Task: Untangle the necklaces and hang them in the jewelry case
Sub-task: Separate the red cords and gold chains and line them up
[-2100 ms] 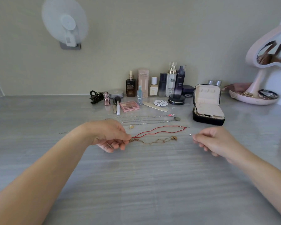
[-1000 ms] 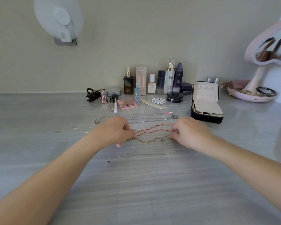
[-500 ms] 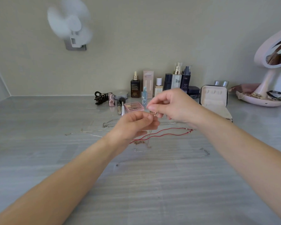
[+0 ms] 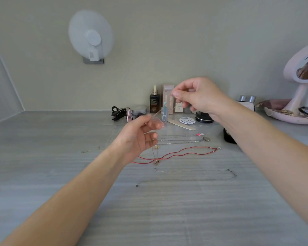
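Pinching one gold chain [image 4: 156, 162] between my left hand [image 4: 139, 139] and right hand [image 4: 197, 96], I note it dangling above the single red cord [image 4: 212, 150].

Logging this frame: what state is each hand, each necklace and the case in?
left hand: raised, pinches the gold necklace.
right hand: pinches the same chain higher up.
gold necklace: stretched between the hands, pendant end dangling low.
red cord necklace: lying loose on the table.
silver chains: laid out flat on the table, untouched.
jewelry case: mostly hidden behind the right forearm.
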The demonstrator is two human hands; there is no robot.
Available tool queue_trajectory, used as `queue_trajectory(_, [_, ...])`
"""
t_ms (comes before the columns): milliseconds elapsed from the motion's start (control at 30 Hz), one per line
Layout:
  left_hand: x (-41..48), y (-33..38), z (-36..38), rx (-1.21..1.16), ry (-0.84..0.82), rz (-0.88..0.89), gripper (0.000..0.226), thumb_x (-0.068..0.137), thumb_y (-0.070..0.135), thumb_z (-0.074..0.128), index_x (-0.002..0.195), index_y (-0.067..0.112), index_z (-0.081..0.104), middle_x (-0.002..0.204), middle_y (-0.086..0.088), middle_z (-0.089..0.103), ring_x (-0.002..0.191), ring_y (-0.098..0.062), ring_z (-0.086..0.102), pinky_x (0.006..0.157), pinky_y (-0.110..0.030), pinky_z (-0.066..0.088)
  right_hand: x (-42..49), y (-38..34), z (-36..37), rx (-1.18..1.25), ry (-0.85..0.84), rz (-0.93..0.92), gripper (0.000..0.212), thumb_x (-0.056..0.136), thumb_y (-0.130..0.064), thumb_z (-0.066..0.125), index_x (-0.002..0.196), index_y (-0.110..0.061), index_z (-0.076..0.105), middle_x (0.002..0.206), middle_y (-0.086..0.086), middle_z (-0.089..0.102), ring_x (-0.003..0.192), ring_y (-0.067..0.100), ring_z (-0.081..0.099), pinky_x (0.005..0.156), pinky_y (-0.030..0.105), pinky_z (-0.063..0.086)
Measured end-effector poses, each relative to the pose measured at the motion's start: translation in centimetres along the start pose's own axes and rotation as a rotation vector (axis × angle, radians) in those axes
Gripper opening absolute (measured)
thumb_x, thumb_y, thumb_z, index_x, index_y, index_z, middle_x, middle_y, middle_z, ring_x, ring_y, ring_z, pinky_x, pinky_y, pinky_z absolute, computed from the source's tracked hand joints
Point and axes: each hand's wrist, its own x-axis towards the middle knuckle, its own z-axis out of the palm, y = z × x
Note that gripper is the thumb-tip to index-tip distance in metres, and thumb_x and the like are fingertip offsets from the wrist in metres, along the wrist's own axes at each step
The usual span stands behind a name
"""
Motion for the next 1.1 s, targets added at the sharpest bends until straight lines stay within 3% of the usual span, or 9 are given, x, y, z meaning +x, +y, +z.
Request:
queue_trajectory(200, [0.3, 0.2, -1.0, -0.058, 0.031, -0.029, 0.028, 0.087, 0.027, 0.045, 0.060, 0.021, 0.042, 0.062, 0.006, 0.052, 0.044, -0.009, 0.041, 0.051, -0.022, 0.040, 0.6, 0.7, -1.5, 0.000, 0.080, 0.034, 0.009, 0.088, -0.012, 0.057, 0.091, -0.009, 0.065, 0.065, -0.002, 0.056, 0.036, -0.003, 0.048, 0.038, 0.014, 0.036])
queue_trajectory(400, [0.4, 0.3, -1.6, -0.057, 0.045, -0.033, 0.025, 0.088, 0.028, 0.046, 0.063, 0.021, 0.044, 0.057, 0.008, 0.049, 0.045, -0.008, 0.038, 0.054, -0.024, 0.035, 0.7, 1.8, -3.1, 0.051, 0.153, 0.110, 0.009, 0.088, -0.012, 0.056, 0.091, -0.012, 0.065, 0.067, -0.003, 0.057, 0.036, -0.002, 0.048, 0.037, 0.011, 0.036])
queue_trajectory(633, [0.4, 0.6, -2.2, 0.023, 0.042, -0.061, 0.026, 0.090, 0.027, 0.046, 0.066, 0.021, 0.053, 0.053, 0.009, 0.045, 0.043, -0.007, 0.038, 0.052, -0.022, 0.033, -0.2, 3.8, -5.4, 0.139, 0.183, 0.200, 0.013, 0.087, -0.017, 0.059, 0.076, -0.021, 0.062, 0.070, -0.002, 0.058, 0.046, 0.002, 0.048, 0.036, 0.010, 0.035])
queue_trajectory(733, [0.4, 0.7, -2.3, 0.082, 0.036, -0.066, 0.025, 0.089, 0.026, 0.050, 0.066, 0.020, 0.053, 0.052, 0.009, 0.046, 0.042, -0.005, 0.039, 0.049, -0.020, 0.038, -0.9, 5.1, -6.2, 0.180, 0.184, 0.242, 0.013, 0.088, -0.015, 0.058, 0.076, -0.019, 0.062, 0.068, -0.002, 0.057, 0.038, 0.000, 0.048, 0.035, 0.012, 0.034])
queue_trajectory(900, [0.3, 1.0, -2.6, 0.279, -0.004, -0.133, 0.017, 0.085, 0.020, 0.057, 0.068, 0.017, 0.058, 0.055, 0.007, 0.051, 0.042, -0.004, 0.044, 0.042, -0.017, 0.040, -2.4, 7.4, -7.0, 0.207, 0.148, 0.333, 0.014, 0.089, -0.013, 0.056, 0.077, -0.016, 0.063, 0.069, 0.000, 0.056, 0.054, 0.010, 0.044, 0.036, 0.013, 0.031])
queue_trajectory(1100, [0.0, 1.8, -3.4, 0.562, 0.033, -0.321, 0.013, 0.086, 0.018, 0.060, 0.074, 0.015, 0.061, 0.053, 0.005, 0.059, 0.039, -0.006, 0.053, 0.040, -0.016, 0.041, -4.4, 10.3, -6.0, 0.083, 0.076, 0.410, 0.012, 0.087, -0.013, 0.058, 0.077, -0.015, 0.063, 0.069, 0.000, 0.059, 0.055, 0.010, 0.047, 0.041, 0.016, 0.035])
